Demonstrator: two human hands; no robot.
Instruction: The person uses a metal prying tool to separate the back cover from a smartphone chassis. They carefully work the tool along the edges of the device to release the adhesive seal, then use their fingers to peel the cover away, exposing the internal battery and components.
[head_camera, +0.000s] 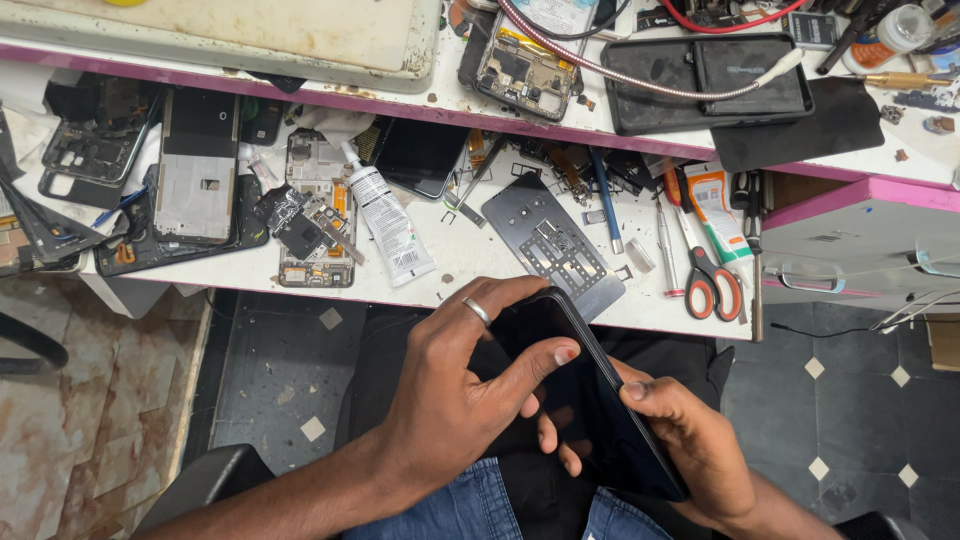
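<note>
- Two hands hold one black phone (590, 400) above the lap, just in front of the white shelf (470, 275).
- Left hand (455, 390), with a ring, lies over the dark screen; its fingers are curled around the top edge and the thumb presses on the glass.
- Right hand (695, 445) supports the phone from below, fingers closed on its lower edge.
- Scissors (712, 285) and a glue tube (390, 220) lie on the shelf.

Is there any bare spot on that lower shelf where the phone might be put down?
A small bare patch lies along the shelf's front edge, between the glue tube and the metal plate. Another sits right of the plate, before the scissors. The shelf's left half and back are crowded with phone parts.
</note>
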